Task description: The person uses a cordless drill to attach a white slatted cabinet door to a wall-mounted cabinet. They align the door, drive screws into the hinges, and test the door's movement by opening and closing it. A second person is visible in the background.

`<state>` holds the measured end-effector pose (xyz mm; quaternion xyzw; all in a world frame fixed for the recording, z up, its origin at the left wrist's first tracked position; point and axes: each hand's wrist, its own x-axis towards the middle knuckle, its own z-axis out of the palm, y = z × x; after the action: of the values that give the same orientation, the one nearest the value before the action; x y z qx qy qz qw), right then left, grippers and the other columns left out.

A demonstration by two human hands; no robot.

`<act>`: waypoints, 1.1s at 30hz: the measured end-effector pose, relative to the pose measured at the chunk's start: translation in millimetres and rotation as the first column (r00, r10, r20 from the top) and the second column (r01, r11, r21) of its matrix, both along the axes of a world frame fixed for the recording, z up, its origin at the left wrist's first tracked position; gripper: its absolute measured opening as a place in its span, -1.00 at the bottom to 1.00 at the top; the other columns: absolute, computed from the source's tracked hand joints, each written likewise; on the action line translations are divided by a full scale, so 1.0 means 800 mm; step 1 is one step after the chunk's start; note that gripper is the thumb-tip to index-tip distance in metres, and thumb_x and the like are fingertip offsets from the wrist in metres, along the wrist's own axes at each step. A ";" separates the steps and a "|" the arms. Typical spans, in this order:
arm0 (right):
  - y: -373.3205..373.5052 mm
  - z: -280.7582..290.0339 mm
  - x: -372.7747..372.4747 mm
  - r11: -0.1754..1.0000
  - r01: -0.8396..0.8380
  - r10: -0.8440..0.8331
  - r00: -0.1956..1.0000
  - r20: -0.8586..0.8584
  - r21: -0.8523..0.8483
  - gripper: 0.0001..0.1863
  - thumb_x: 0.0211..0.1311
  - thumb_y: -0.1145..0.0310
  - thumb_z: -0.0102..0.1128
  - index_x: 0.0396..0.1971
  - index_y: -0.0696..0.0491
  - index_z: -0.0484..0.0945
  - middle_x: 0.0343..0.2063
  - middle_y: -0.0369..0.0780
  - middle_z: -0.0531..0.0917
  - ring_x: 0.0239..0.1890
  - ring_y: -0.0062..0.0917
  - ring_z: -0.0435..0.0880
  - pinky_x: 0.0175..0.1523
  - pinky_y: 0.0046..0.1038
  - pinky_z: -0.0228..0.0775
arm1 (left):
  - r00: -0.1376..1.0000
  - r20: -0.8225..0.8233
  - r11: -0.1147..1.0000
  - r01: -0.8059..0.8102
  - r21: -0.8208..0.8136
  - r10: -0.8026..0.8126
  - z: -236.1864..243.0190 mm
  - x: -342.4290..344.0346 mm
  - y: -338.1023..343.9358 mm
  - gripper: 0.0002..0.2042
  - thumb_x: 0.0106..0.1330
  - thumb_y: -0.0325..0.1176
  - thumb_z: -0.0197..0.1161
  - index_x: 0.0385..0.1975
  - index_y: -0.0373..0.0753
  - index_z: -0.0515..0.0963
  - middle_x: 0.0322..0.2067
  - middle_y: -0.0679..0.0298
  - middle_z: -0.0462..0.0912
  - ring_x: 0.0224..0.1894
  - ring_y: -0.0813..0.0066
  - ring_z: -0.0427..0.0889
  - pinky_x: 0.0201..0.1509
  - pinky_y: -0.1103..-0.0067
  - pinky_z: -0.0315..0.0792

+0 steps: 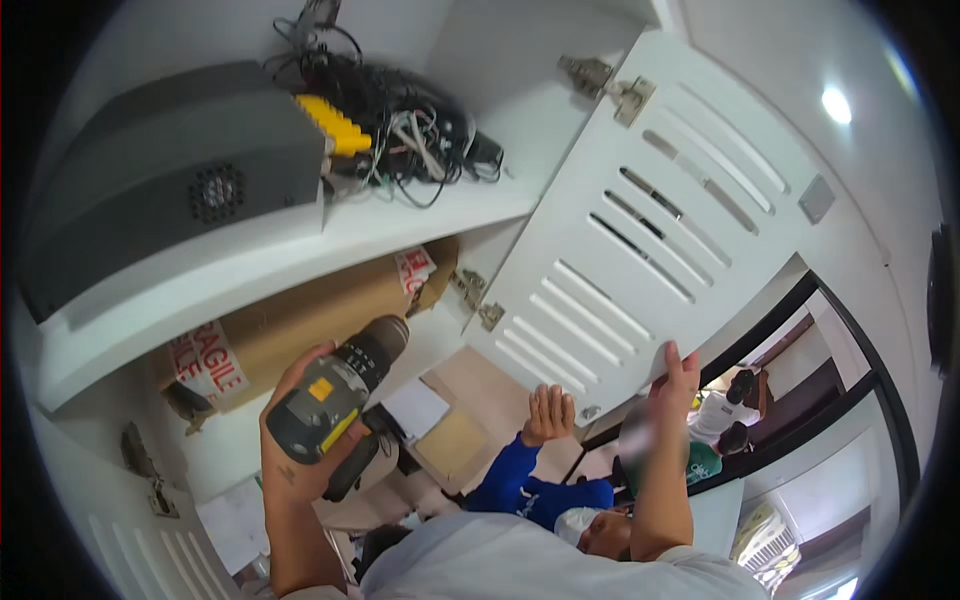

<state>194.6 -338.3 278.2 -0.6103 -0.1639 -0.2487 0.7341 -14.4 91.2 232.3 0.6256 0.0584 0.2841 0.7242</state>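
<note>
My left hand (285,470) is wrapped round a dark cordless drill (318,405), whose chuck points up and to the right. At the lower edge of a white slatted cabinet door (640,230), my right hand (676,378) has its fingers up against the panel, seemingly gripping the edge. The door hangs slanted beside the cabinet opening. Metal hinges show at its upper corner (630,100) and lower corner (489,314); whether they are fastened, I cannot tell. Another person's hand (548,415), in a blue sleeve, is raised by the door's lower end.
On the upper shelf (420,222) lie a dark grey casing (160,150), tangled cables (415,130) and a yellow piece (335,125). A taped cardboard box (300,310) sits below. Further people (725,415) appear beyond a black-framed opening (855,400). A second slatted door (140,545) stands lower left.
</note>
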 end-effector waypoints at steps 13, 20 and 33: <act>-0.012 -0.004 -0.015 0.999 -0.051 0.051 0.997 -0.057 -0.002 -0.49 0.31 0.30 0.36 0.18 0.19 0.46 0.07 -0.19 0.65 0.11 -0.48 0.59 0.30 -0.40 0.30 | 0.993 0.116 0.995 0.011 0.097 -0.023 -0.017 0.025 0.031 -0.19 0.00 -0.51 0.40 0.39 -0.30 0.30 -0.09 0.23 0.65 -0.14 0.43 0.69 -0.14 0.56 0.63; -0.019 -0.012 -0.014 0.990 -0.120 0.109 0.984 -0.140 -0.070 -0.38 0.26 0.21 0.41 0.23 0.15 0.40 0.10 -0.19 0.61 0.13 -0.41 0.61 0.26 -0.36 0.40 | 0.996 0.087 0.998 -0.020 0.062 0.014 -0.017 0.020 0.046 -0.23 -0.02 -0.47 0.41 0.34 -0.35 0.36 -0.06 0.18 0.65 -0.11 0.44 0.67 -0.01 0.53 0.57; -0.016 -0.035 -0.004 0.977 -0.215 0.213 0.951 -0.222 0.015 -0.26 0.22 0.20 0.45 0.31 0.15 0.33 0.13 -0.17 0.56 0.18 -0.34 0.56 0.28 -0.28 0.39 | 0.994 0.099 0.997 -0.042 0.060 0.036 -0.020 0.017 0.054 -0.23 -0.02 -0.44 0.38 0.34 -0.36 0.36 -0.06 0.17 0.67 -0.05 0.44 0.67 0.07 0.51 0.54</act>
<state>191.1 -351.0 250.5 -0.6164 -0.1469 -0.0970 0.7676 -0.7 134.7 216.3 0.6318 0.0261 0.3304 0.7007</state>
